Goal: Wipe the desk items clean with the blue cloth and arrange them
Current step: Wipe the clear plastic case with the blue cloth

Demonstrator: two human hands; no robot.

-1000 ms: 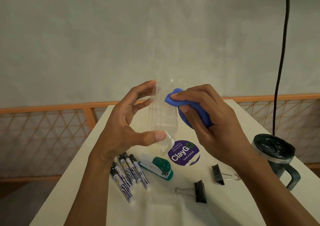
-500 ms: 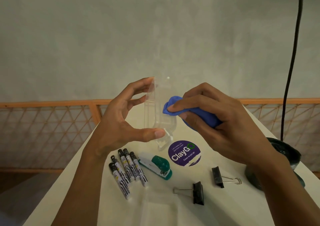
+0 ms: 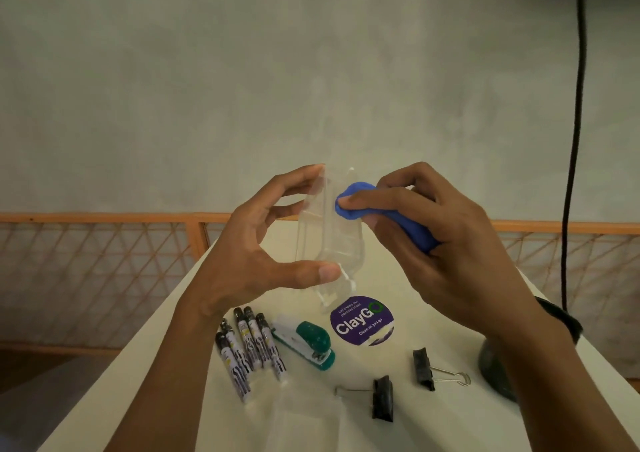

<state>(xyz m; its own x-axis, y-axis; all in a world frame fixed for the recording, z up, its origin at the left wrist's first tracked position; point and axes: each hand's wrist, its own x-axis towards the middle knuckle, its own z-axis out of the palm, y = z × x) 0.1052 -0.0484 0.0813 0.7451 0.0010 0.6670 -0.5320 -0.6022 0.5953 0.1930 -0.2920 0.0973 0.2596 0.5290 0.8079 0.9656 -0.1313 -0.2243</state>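
Head: organizer (image 3: pixel 313 238), blue cloth (image 3: pixel 360 188) well above table (image 3: pixel 450 427)

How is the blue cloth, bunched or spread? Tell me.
Bunched: the right hand grips the cloth as a wad against the clear holder.

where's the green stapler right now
In the head view the green stapler lies on the white table, low centre, between the markers on its left and the purple ClayGo sticker on its right.
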